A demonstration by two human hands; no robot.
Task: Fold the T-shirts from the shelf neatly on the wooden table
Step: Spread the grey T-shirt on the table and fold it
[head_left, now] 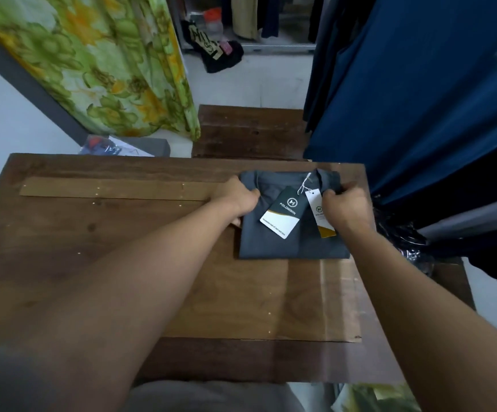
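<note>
A dark grey T-shirt (pixel 289 245), folded into a compact rectangle, lies at the far right of the wooden table (pixel 122 248). Two hang tags rest on it: a dark-and-white one (pixel 283 215) and a white one with a yellow end (pixel 320 214). My left hand (pixel 238 199) grips the shirt's left edge, fingers curled over the fabric. At the upper right edge, my right hand (pixel 348 208) pinches the fabric beside the white tag. The collar points away from me.
Blue garments (pixel 419 99) hang close along the table's right side. A green floral curtain (pixel 107 63) hangs at the back left. A second wooden surface (pixel 250 132) stands behind the table. Dark clothes (pixel 217 49) lie on the floor by a rack.
</note>
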